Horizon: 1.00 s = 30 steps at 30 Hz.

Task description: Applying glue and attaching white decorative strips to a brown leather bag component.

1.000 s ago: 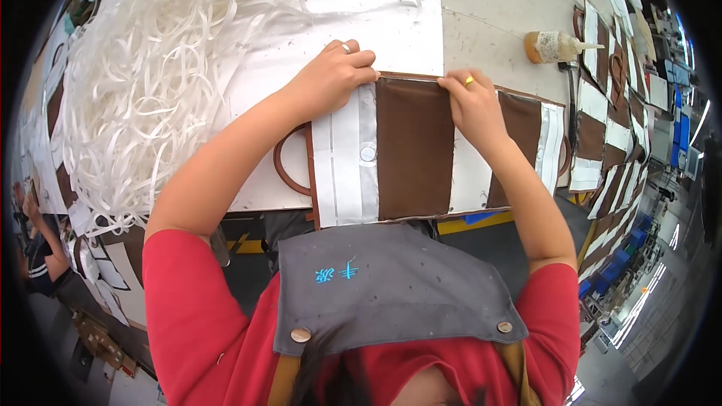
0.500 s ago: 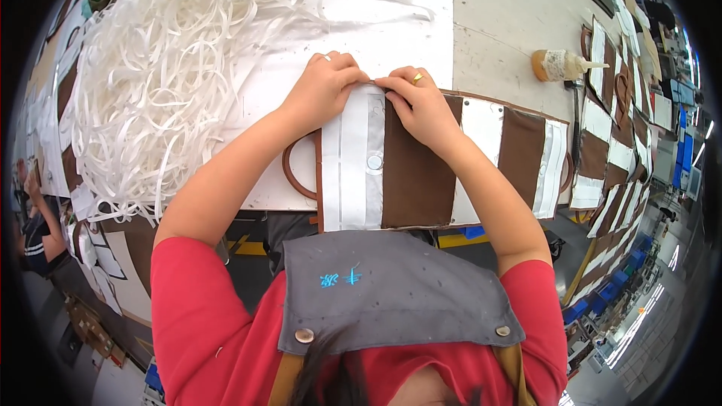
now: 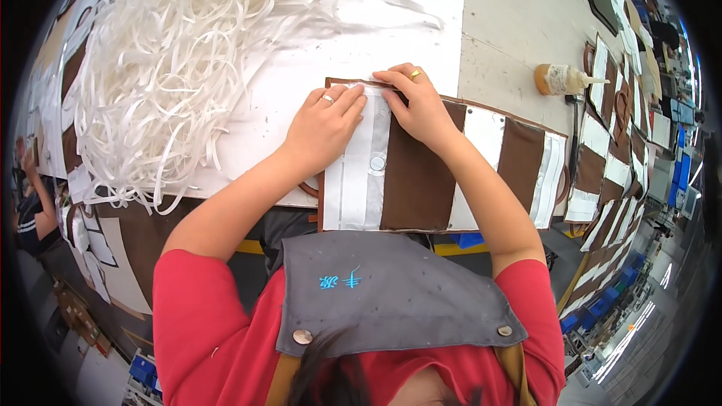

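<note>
A long flat bag panel point(image 3: 421, 173) with brown and white bands lies across the front of the table. A round metal disc point(image 3: 377, 164) shows on its grey-white strip, and a brown loop handle sticks out at each end. My left hand point(image 3: 322, 126) rests on the panel's white left end, its fingers stretched out flat near the far edge. Just right of it, my right hand point(image 3: 423, 109) has the panel's far brown edge between thumb and forefinger. Both forearms reach over the panel.
A big tangled heap of white strips point(image 3: 165, 75) covers the table's left side. A glue bottle point(image 3: 560, 80) with a pale nozzle lies at the right. Beyond it are more brown-and-white panels point(image 3: 590, 169). A person's arm point(image 3: 41, 188) shows at the far left.
My left hand has moved from the far edge down onto the panel, its fingers now flat. The panel's far left corner has come into view. My right hand stays at the edge.
</note>
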Tool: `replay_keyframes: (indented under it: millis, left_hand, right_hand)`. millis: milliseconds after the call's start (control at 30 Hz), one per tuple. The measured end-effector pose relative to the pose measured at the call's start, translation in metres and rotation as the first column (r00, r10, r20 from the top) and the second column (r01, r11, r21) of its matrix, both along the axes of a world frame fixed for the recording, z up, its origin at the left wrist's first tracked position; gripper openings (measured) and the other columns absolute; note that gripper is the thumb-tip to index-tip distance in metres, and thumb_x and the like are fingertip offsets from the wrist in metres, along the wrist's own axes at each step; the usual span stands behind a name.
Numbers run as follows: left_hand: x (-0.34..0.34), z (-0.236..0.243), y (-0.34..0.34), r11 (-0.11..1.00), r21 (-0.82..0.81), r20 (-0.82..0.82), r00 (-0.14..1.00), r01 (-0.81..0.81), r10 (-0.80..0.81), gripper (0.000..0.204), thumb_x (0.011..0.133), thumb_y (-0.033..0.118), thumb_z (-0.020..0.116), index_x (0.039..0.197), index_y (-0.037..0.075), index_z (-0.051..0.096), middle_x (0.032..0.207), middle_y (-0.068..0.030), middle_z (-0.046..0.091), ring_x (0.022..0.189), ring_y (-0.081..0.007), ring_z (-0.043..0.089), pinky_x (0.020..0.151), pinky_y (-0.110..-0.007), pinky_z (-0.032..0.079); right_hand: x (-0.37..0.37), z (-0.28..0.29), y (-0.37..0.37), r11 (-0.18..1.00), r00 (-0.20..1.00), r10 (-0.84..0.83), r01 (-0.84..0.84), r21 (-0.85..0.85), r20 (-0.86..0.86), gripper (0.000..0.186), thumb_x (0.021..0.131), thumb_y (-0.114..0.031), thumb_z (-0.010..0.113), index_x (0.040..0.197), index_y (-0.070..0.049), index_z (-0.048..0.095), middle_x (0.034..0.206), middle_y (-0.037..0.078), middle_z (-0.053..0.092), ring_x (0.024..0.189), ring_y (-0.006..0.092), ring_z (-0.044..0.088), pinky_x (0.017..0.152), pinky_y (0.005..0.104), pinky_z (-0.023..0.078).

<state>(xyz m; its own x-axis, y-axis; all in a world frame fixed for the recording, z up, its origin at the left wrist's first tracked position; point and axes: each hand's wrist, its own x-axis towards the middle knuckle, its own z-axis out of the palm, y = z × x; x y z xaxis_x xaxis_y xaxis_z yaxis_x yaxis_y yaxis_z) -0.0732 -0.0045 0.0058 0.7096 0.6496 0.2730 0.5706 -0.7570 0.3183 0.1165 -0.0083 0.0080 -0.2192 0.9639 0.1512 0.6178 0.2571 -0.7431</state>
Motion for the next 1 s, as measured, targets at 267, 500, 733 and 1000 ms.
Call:
replay_keyframes:
  millis: [267, 500, 733, 1000]
  left_hand:
    - [0.0, -0.002, -0.006, 0.99, 0.117, -0.099, 0.991, -0.08, 0.092, 0.026, 0.078, 0.012, 0.058, 0.102, 0.004, 0.059, 0.115, -0.0026, 0.056, 0.105, -0.016, 0.052, 0.091, -0.033, 0.036]
    - [-0.007, 0.0, -0.011, 0.993, -0.057, -0.011, 0.995, -0.101, 0.101, 0.027, 0.079, 0.014, 0.057, 0.105, 0.004, 0.059, 0.117, -0.0027, 0.055, 0.11, -0.0172, 0.051, 0.097, -0.035, 0.033]
    - [-0.012, 0.0, -0.008, 0.989, -0.088, -0.011, 0.993, -0.122, 0.121, 0.028, 0.081, 0.014, 0.057, 0.107, 0.005, 0.059, 0.118, -0.0038, 0.055, 0.113, -0.0178, 0.049, 0.098, -0.036, 0.034]
    - [-0.012, 0.001, -0.009, 0.988, -0.107, -0.003, 0.993, -0.116, 0.116, 0.029, 0.081, 0.013, 0.058, 0.108, 0.004, 0.058, 0.117, -0.0053, 0.055, 0.114, -0.0188, 0.049, 0.099, -0.037, 0.034]
  right_hand:
    - [0.004, 0.006, 0.013, 0.976, 0.983, 0.176, -0.167, -0.139, 0.055, 0.021, 0.075, 0.001, 0.055, 0.094, -0.004, 0.06, 0.094, 0.006, 0.055, 0.088, 0.0231, 0.051, 0.077, 0.0329, 0.043]
    - [-0.005, 0.002, 0.006, 0.964, 0.92, 0.186, -0.239, 0.115, 0.346, 0.019, 0.07, 0.001, 0.054, 0.089, -0.003, 0.057, 0.092, 0.007, 0.054, 0.084, 0.023, 0.053, 0.073, 0.0331, 0.043]
    - [-0.005, 0.002, 0.013, 0.981, 0.993, 0.116, -0.113, -0.158, 0.008, 0.028, 0.078, 0.007, 0.051, 0.1, -0.006, 0.063, 0.09, 0.008, 0.053, 0.082, 0.021, 0.051, 0.074, 0.0297, 0.044]
    - [-0.003, -0.001, 0.01, 0.979, 0.989, 0.122, -0.134, -0.153, -0.081, 0.026, 0.078, 0.005, 0.052, 0.101, -0.005, 0.061, 0.095, 0.008, 0.054, 0.081, 0.023, 0.051, 0.075, 0.0322, 0.044]
